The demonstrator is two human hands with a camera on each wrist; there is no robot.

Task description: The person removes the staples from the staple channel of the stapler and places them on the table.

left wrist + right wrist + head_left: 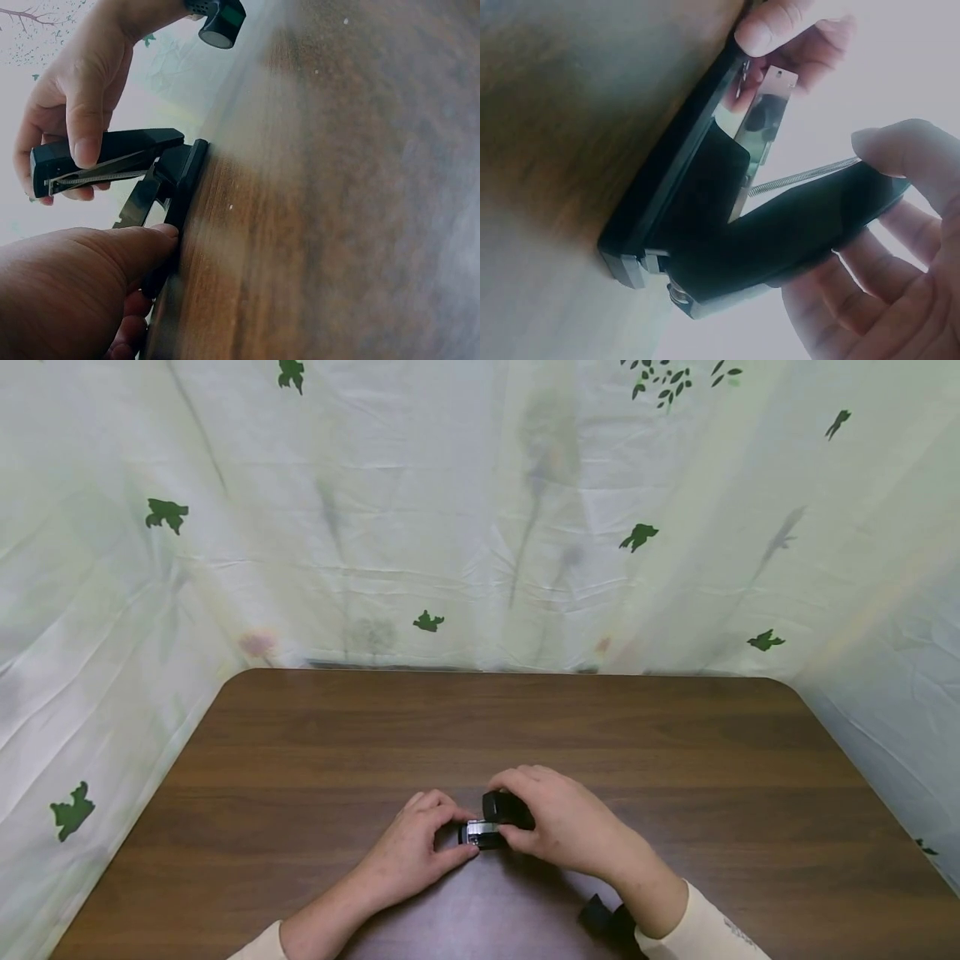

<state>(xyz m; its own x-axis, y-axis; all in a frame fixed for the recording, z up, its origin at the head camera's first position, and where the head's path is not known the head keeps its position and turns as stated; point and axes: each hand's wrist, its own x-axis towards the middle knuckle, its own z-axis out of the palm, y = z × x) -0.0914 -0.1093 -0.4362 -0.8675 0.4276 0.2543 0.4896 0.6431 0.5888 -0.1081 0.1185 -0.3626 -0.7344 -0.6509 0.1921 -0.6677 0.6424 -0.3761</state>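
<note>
A black stapler [507, 808] stands on the table with its top cover [795, 232] swung up. Between cover and base, the metal staple magazine [769, 112] is exposed, and a thin coil spring [802, 178] stretches from it to the cover. My left hand [412, 852] holds the front end of the base [177, 206] between thumb and fingers. Raised above the base, the cover is gripped by my right hand [573, 827], thumb on one side and fingers on the other. Whether staples lie in the magazine I cannot tell.
The brown wooden table [300, 735] reaches back to a pale curtain [465, 510] with green leaf-like patches. A black wrist-worn device [600, 917] sits beneath my right wrist, close to the tabletop.
</note>
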